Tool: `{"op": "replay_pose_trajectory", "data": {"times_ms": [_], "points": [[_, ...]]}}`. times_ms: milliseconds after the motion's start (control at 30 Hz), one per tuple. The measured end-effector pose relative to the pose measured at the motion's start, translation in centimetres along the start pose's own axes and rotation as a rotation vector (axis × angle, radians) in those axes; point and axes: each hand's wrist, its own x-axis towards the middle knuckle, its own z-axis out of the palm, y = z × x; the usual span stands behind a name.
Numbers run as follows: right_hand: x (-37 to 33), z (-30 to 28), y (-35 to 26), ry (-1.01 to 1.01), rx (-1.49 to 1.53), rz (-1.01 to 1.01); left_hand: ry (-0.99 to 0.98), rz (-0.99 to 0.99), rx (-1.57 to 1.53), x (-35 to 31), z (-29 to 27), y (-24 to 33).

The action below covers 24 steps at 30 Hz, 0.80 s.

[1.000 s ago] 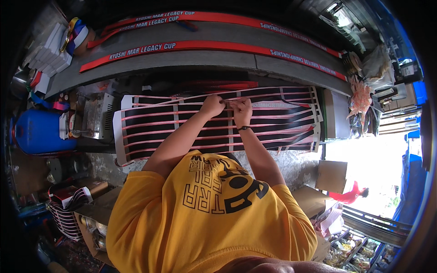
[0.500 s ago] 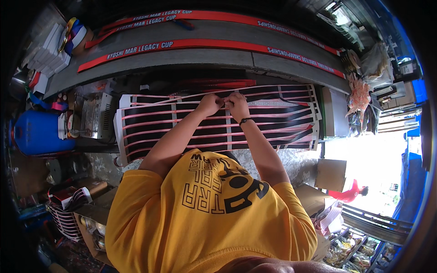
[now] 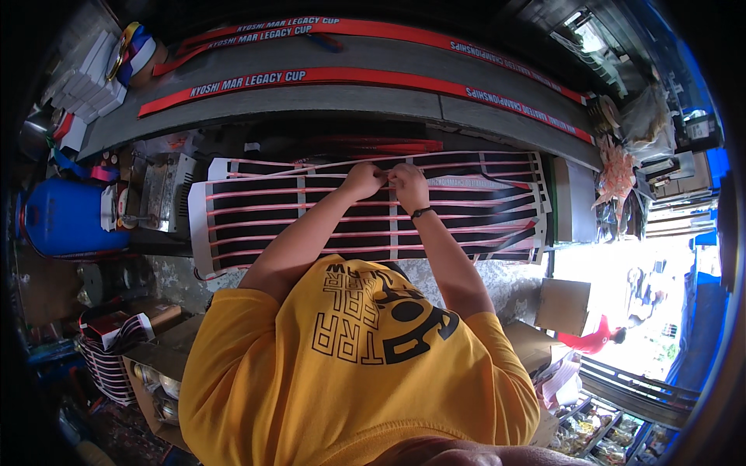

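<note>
A large printed sheet [image 3: 272,203] lies in front of me, with long black bands between thin pink and white strips and grey cross strips. Another sheet [image 3: 268,166] of the same kind shows from under its far edge. Along that far edge my left hand [image 3: 364,181] is closed, its fingertips pinching the sheet. Right beside it, my right hand [image 3: 409,186], a dark band at its wrist, is closed in a pinch on the sheet too. The fingertips of both hands almost touch, and they hide the exact spot gripped. Toward the right end some black strips look loose.
Beyond the sheets runs a grey shelf [image 3: 373,99] bearing long red printed ribbons [image 3: 326,75]. To the left stand a metal box-shaped device [image 3: 163,190] and a blue container [image 3: 66,217]. Cardboard boxes [image 3: 563,305] stand at right; a person in red [image 3: 587,340] is outside.
The upper sheet has turned slightly and its left end now reaches further left. Both hands stay close together at the far edge, with only small finger movement. The view has shifted a little.
</note>
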Motion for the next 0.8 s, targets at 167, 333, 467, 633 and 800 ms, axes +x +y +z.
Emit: {"op": "replay_pose_trajectory", "data": {"times_ms": [167, 333, 467, 633, 800], "points": [[-1.0, 0.4, 0.0, 0.062, -0.052, 0.037, 0.074, -0.017, 0.047, 0.4, 0.9, -0.3], [-1.9, 0.7, 0.0, 0.103, -0.216, 0.018, 0.105, -0.070, 0.076, 0.5, 1.6, -0.3], [-3.0, 0.9, -0.2, 0.106, -0.307, 0.096, 0.207, -0.011, 0.090, -0.1, 1.9, -0.1], [-4.3, 1.1, -0.6, 0.155, -0.316, 0.122, 0.274, 0.022, 0.090, -0.6, 2.3, 0.0], [-5.0, 1.2, -1.1, 0.188, -0.314, 0.163, 0.310, 0.046, 0.086, -0.8, 2.7, 0.0]]}}
